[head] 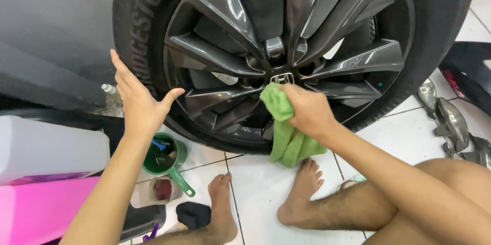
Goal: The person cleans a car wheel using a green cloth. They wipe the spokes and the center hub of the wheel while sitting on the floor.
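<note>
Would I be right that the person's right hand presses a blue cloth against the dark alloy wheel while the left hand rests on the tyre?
Not quite: the cloth is green, not blue, as the head view shows. The right hand does press it against the wheel, and the left hand rests on the tyre.

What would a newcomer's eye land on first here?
The dark alloy wheel fills the upper middle of the view. The right hand presses a bright green cloth against its lower spokes near the hub, and the left hand rests open on the tyre. A green scoop sits on the tiled floor below.
</note>
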